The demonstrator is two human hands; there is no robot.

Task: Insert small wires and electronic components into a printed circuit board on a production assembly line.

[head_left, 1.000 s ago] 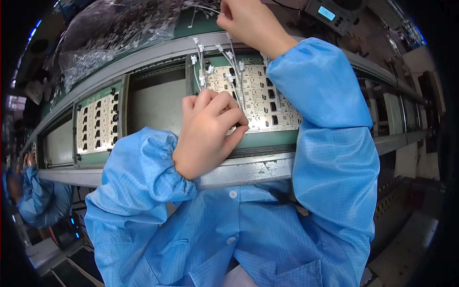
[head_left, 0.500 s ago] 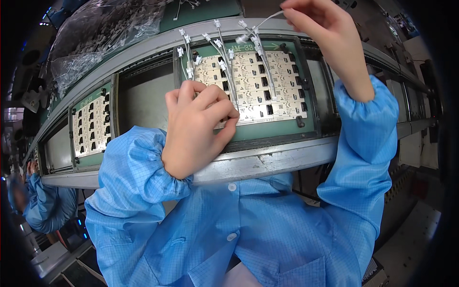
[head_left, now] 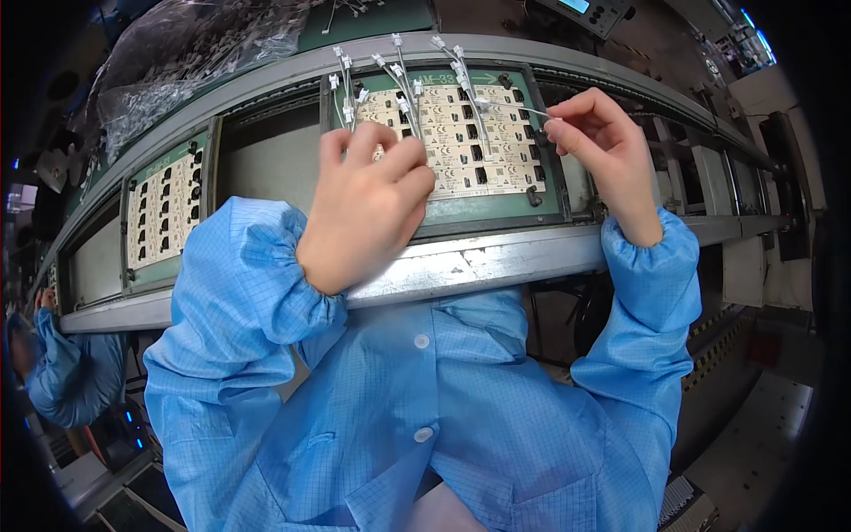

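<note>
My right hand [head_left: 603,151] is closed in a pinch on the end of a thin white wire [head_left: 525,109], just off the right side of a panel of white circuit boards [head_left: 470,181]. The wire runs left to a white connector [head_left: 483,105] above the boards. Curled over the panel's lower left part is my left hand [head_left: 365,208], its fingers bent and drawn together; its fingertips and whatever they hold are hidden. Beyond it, several white wire leads [head_left: 397,82] with plugs stick out past the panel's far edge. The panel sits in a green carrier [head_left: 551,191].
A metal rail [head_left: 479,262] runs along the near side of the line. Another board carrier [head_left: 168,208] stands to the left. Clear plastic bags [head_left: 195,89] of wire leads lie at the back left. At far left, a co-worker's blue sleeve [head_left: 75,377] shows.
My right hand has come down and nearer from beyond the panel's far edge to its right side, still pinching the wire. My left hand stays over the boards, with its fingertips now hidden.
</note>
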